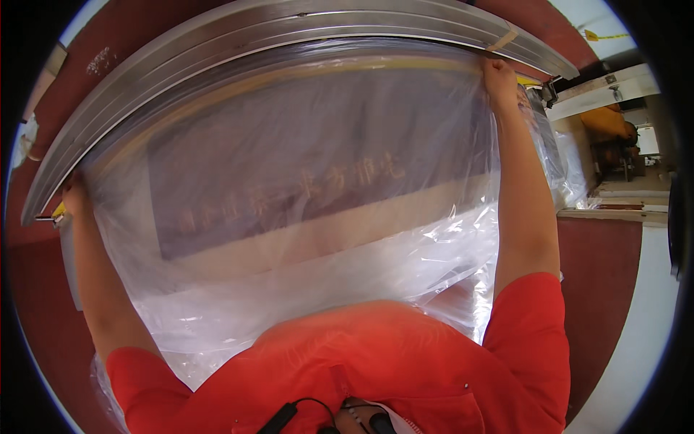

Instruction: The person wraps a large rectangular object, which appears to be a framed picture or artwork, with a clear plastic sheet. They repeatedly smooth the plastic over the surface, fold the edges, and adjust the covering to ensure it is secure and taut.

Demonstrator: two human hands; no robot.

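Observation:
A wide sheet of clear plastic film [303, 246] hangs stretched between my two raised hands and drapes down toward my red shirt. At the far left, my left hand [74, 195] is closed on the film's edge by the end of a long grey metal bar [289, 25]. My right hand [500, 81] pinches the film's other upper corner just under the bar at the upper right. Behind the film shows a dark panel [325, 137] with a lighter tan band along its lower part. The fingertips of both hands are partly hidden.
The curved-looking bar spans the top from left to right, with a strip of tan tape [504, 37] near its right end. More crumpled film [571, 166] hangs beyond my right arm. A doorway [614, 152] opens at the right, beside a red and white wall [600, 289].

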